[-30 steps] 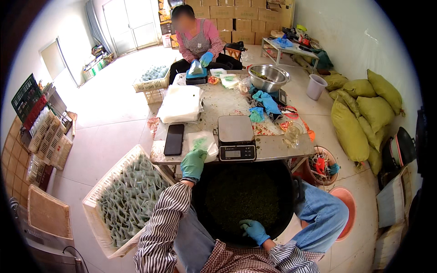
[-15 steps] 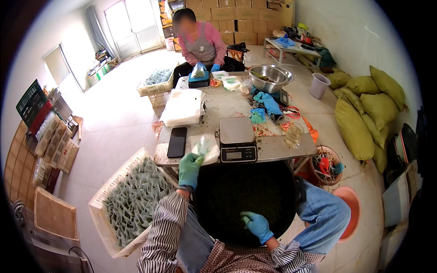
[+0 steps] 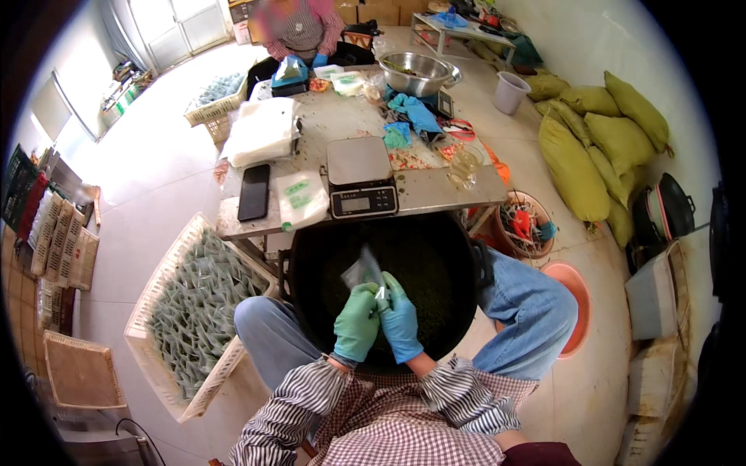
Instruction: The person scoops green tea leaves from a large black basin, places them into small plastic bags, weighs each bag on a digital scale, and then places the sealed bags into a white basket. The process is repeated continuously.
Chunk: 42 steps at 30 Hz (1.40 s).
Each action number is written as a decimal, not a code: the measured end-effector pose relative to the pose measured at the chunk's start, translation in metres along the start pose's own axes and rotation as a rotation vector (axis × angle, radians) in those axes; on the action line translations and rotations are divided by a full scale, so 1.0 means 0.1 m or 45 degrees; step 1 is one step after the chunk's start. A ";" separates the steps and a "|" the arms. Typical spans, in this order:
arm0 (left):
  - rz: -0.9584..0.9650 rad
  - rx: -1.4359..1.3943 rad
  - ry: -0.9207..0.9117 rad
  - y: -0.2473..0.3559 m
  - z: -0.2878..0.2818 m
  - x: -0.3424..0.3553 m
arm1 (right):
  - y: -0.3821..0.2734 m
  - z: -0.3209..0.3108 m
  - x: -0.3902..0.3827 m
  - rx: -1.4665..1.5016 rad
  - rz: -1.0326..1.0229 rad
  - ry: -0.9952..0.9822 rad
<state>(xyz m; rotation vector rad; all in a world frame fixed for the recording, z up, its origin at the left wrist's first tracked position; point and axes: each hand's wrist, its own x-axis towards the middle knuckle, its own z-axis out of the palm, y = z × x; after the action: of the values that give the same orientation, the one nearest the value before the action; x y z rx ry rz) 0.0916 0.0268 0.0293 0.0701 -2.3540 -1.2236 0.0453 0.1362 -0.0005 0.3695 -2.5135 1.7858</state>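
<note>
Over the big black tub [image 3: 292, 291], my two gloved hands meet at a small clear plastic bag [image 3: 362, 269]. My left hand [image 3: 356, 322], in a green glove, is closed on the bag's lower side. In a blue glove, my right hand [image 3: 401, 320] presses against the same spot, fingers closed; whatever else it may hold is hidden. The tub contains dark green loose material [image 3: 420, 264]. On the table's near edge lie a stack of small printed bags [image 3: 303, 200], a digital scale [image 3: 360, 165] and a black phone [image 3: 254, 193].
A white crate [image 3: 140, 330] of filled pouches stands left of my knee. Across the metal table [image 3: 334, 116] sits a person [image 3: 301, 35] in blue gloves, near a steel bowl [image 3: 420, 71]. On the right are a waste bucket [image 3: 536, 247], a pink basin [image 3: 576, 299] and green sacks [image 3: 575, 175].
My left hand has come from the small bag stack to above the tub, bringing a bag. My right hand has risen from the dark green material to meet it. The view has shifted.
</note>
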 end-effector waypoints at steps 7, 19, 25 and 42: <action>-0.097 0.216 0.317 -0.16 0.07 -0.07 | 0.21 0.25 -0.15 0.095 0.283 -0.174; -0.614 -0.442 0.039 -0.49 -0.18 0.45 | 0.45 -0.48 0.29 0.047 0.056 -0.739; -0.938 -0.711 0.032 -0.76 -0.33 0.80 | 1.16 -0.86 0.49 -0.612 0.214 -0.108; -0.908 -0.272 -0.172 -0.84 0.11 0.63 | 1.15 -0.31 0.20 -1.298 -0.088 -0.817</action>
<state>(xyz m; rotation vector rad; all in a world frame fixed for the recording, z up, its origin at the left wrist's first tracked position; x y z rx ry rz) 0.0164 -0.0314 -0.0166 0.8367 -2.3661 -1.8410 -0.0024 0.1978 -0.0934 1.0092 -3.2941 0.1713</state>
